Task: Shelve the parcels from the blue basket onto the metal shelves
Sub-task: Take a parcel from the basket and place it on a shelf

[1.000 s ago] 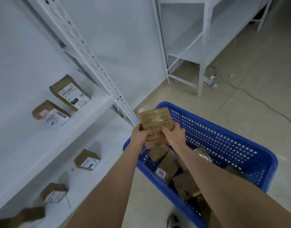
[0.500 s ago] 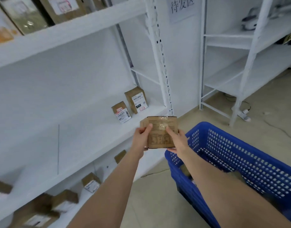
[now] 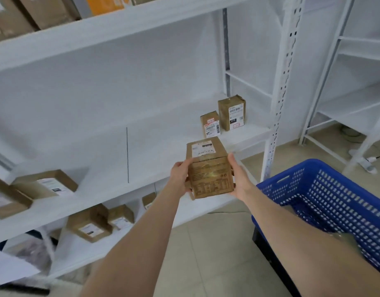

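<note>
A brown cardboard parcel with a white label on top is held between both hands just above the front edge of the middle shelf. My left hand grips its left side and my right hand grips its right side. The blue basket stands at the lower right, behind my right forearm. Two upright labelled parcels stand further back on the same shelf, to the right.
A white perforated upright post stands between the shelf and the basket. More parcels lie at the left of the middle shelf and on the lower shelf. Boxes fill the top shelf. A second white rack stands at the right.
The parcel was lifted out of the basket and carried up and left to the middle shelf; it has been turned so its label faces up. The view has risen from floor to shelves.
</note>
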`<action>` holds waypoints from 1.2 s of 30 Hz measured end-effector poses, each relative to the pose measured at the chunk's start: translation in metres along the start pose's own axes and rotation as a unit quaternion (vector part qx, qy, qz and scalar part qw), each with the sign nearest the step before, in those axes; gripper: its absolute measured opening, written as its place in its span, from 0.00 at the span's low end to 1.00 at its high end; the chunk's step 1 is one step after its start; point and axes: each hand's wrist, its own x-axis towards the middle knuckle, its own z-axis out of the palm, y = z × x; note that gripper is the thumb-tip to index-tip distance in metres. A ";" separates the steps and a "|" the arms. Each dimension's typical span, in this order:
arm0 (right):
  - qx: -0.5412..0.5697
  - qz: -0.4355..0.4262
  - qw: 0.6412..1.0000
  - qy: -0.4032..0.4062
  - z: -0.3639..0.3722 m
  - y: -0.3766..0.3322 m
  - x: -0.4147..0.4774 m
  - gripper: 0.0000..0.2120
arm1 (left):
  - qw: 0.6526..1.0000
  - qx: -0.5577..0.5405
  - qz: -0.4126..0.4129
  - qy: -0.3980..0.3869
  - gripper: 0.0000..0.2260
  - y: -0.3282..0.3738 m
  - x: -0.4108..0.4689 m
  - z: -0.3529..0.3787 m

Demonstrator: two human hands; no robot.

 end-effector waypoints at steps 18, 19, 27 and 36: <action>0.034 0.101 0.992 -0.069 0.040 0.030 -0.011 0.22 | 0.997 -0.045 -0.056 -0.002 0.30 -0.031 -0.035 -0.079; 0.039 0.101 0.991 -0.072 0.043 0.032 -0.010 0.21 | 0.997 -0.050 -0.061 -0.006 0.33 -0.032 -0.037 -0.084; 0.014 0.102 0.989 -0.105 0.075 0.046 -0.020 0.21 | 0.994 -0.085 -0.051 0.034 0.30 -0.031 -0.053 -0.117; 0.044 0.169 0.966 -0.191 0.130 0.071 -0.053 0.56 | 0.972 -0.134 0.071 0.180 0.48 -0.022 -0.066 -0.124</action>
